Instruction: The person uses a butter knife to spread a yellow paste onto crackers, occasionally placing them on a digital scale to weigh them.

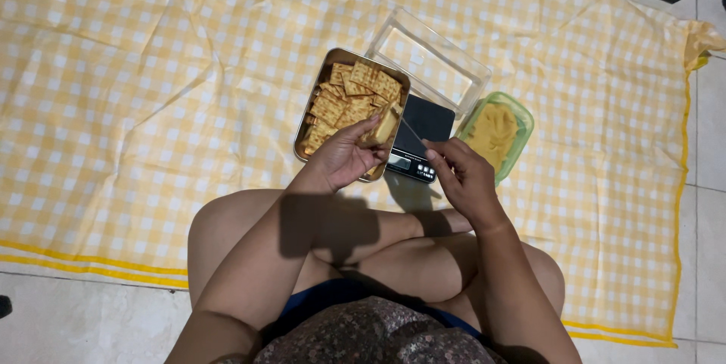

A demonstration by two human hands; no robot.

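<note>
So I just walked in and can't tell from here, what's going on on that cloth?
A person sits cross-legged on a yellow checked cloth. Their left hand holds a cracker over a metal tray of crackers, and their right hand holds a thin knife against it. A black scale, a green tub of yellow spread and a clear container sit alongside.

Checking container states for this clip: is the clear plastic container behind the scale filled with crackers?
No. The clear plastic container shows only the checked cloth through it, while the crackers lie in the metal tray.
</note>
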